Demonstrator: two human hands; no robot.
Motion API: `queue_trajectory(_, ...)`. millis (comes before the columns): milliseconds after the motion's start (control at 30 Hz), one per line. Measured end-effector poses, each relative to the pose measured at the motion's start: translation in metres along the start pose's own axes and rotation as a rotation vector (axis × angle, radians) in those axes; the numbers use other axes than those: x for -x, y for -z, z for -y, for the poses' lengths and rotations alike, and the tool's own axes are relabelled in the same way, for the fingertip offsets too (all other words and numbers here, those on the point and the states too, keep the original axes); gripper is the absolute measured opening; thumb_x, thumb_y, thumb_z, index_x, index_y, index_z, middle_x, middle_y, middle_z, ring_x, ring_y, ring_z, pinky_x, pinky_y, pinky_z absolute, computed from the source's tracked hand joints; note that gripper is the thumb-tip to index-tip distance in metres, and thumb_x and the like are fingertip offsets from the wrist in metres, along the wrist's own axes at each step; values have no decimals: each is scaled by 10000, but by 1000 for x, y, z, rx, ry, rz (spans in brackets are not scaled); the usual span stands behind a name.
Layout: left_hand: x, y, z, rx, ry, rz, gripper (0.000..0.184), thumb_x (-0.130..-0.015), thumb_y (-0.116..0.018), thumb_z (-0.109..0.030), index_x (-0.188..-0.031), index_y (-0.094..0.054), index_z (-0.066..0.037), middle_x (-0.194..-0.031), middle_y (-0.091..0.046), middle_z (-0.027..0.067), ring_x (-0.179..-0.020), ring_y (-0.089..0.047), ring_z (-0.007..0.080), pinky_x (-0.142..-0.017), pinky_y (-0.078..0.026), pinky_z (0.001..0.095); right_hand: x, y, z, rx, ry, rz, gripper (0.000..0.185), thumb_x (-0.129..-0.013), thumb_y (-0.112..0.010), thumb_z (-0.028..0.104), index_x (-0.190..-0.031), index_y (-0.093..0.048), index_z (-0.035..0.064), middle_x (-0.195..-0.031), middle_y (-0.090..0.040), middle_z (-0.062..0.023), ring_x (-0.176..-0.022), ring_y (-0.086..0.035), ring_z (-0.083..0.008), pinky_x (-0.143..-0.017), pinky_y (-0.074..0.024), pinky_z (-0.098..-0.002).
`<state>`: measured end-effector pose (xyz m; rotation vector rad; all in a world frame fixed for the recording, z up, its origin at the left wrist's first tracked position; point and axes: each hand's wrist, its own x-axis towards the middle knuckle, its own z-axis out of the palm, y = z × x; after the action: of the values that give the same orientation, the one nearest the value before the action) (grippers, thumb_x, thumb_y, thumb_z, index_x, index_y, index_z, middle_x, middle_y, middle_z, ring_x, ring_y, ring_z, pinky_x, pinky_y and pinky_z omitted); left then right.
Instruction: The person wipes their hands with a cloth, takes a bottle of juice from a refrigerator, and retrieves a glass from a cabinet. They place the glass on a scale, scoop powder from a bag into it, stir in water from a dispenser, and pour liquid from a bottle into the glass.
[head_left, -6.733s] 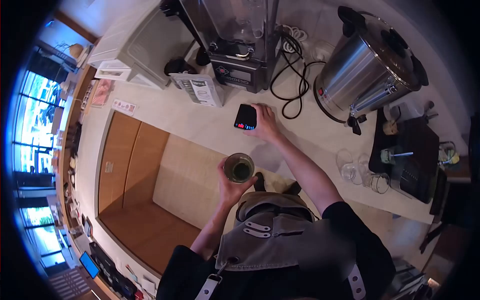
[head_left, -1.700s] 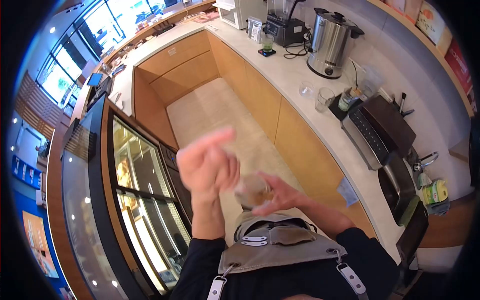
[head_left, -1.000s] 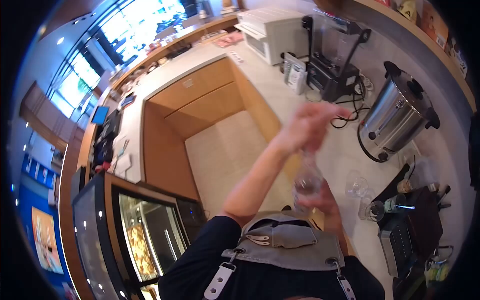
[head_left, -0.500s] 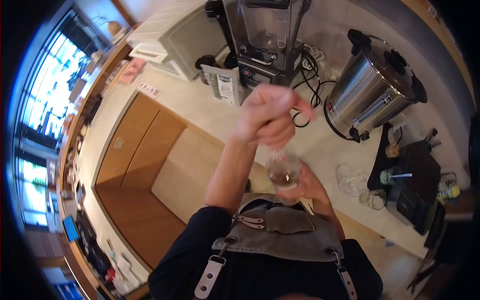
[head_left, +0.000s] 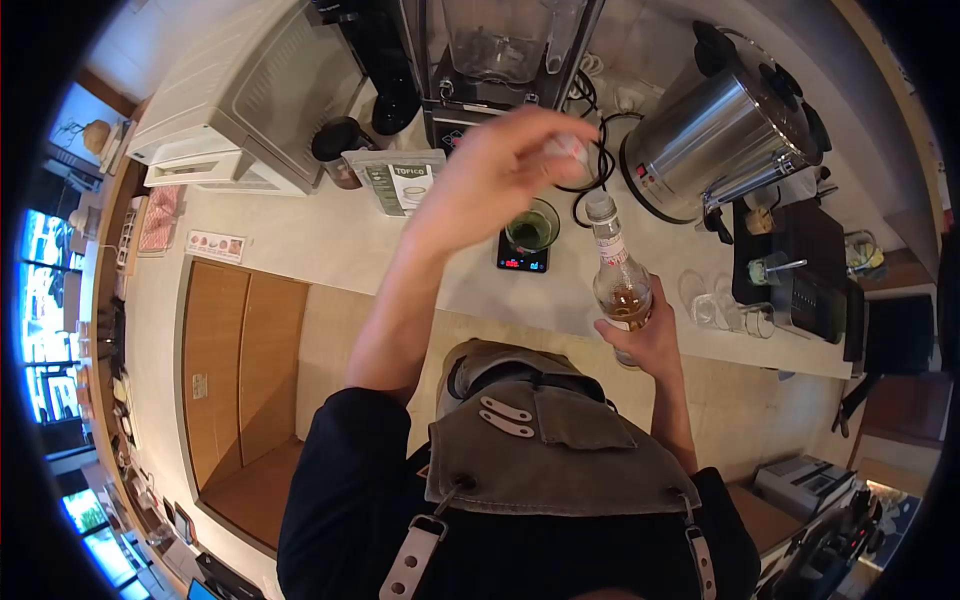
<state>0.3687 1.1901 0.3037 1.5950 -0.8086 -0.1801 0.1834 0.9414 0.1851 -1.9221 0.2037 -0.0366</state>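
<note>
My right hand (head_left: 652, 335) is wrapped round the lower part of a clear glass bottle (head_left: 622, 280) with amber liquid in it. The bottle leans slightly, its neck up and its mouth uncovered. Up and left of that mouth, my left hand (head_left: 485, 180) pinches a small white and red cap (head_left: 567, 152), somewhat blurred and apart from the bottle. Beneath my left hand, a glass (head_left: 532, 228) with green contents stands on a black scale (head_left: 523, 255) with lit digits, on the pale counter (head_left: 450, 285).
Behind are a blender (head_left: 490, 60), a pouch (head_left: 395, 180), a white oven (head_left: 240, 110) and black cables (head_left: 605, 165). A steel urn (head_left: 715, 130) stands at the back right, near empty glasses (head_left: 725, 308) and a black machine (head_left: 815, 250). Wooden cabinets (head_left: 218, 370) are on the left.
The glass that my left hand held at first now stands on the scale. My right hand has since taken the bottle. My left hand has moved off the bottle's top with the cap, and the view is nearer the scale.
</note>
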Motion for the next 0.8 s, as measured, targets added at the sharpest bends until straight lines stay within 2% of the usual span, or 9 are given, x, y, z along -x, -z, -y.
queue_trajectory(67,8,18,1,26,-12,-105,306,-972,-693,-42,-1277,-678,-37,-1162,-692,35,-1019,-619,91,-885,-507,254,4,3,1,129,-49,1,822,-700,-904,212,-1380,-486,13,-1144,-711,-166,-1030,-709,-228,-925,-549,-374)
queue_trajectory(200,49,39,33,125,94,-185,335,-960,-714,-47,-1287,-650,-10,-1196,-686,36,-1009,-610,94,-915,-492,252,7,8,4,400,-69,10,885,-698,-879,266,-1462,-466,98,-1117,-707,-171,-1000,-716,-305,-905,-555,-403)
queue_trajectory(300,84,39,53,312,123,-307,383,-891,-794,-33,-1252,-665,-31,-1002,-670,-14,-935,-600,65,-858,-490,230,2,14,19,577,-162,85,913,-694,-861,300,-1502,-454,174,-1077,-699,-156,-975,-704,-334,-880,-556,-425)
queue_trajectory(400,119,42,73,321,214,-382,390,-887,-798,-15,-1244,-643,-20,-996,-669,-5,-929,-600,66,-860,-490,231,-5,17,23,691,-187,111,922,-691,-858,301,-1508,-449,184,-1045,-690,-148,-953,-699,-334,-868,-553,-429)
queue_trajectory(500,147,44,83,340,303,-435,365,-902,-790,-23,-1231,-633,-26,-997,-667,1,-925,-604,71,-854,-495,235,-13,20,21,763,-178,140,924,-686,-852,302,-1508,-445,188,-1087,-697,-154,-995,-704,-332,-889,-552,-437)
queue_trajectory(600,169,46,96,342,352,-497,350,-909,-788,-32,-1220,-627,-26,-987,-660,-2,-912,-603,73,-841,-498,233,-22,19,23,815,-204,177,951,-676,-850,275,-1521,-421,192,-1210,-701,-202,-1095,-710,-364,-946,-554,-439)
queue_trajectory(800,187,52,99,340,387,-585,336,-910,-791,-37,-1204,-630,-19,-971,-650,-11,-899,-596,70,-827,-497,233,-33,17,30,870,-210,217,949,-666,-841,275,-1515,-425,187,-1245,-692,-196,-1128,-702,-363,-967,-549,-436)
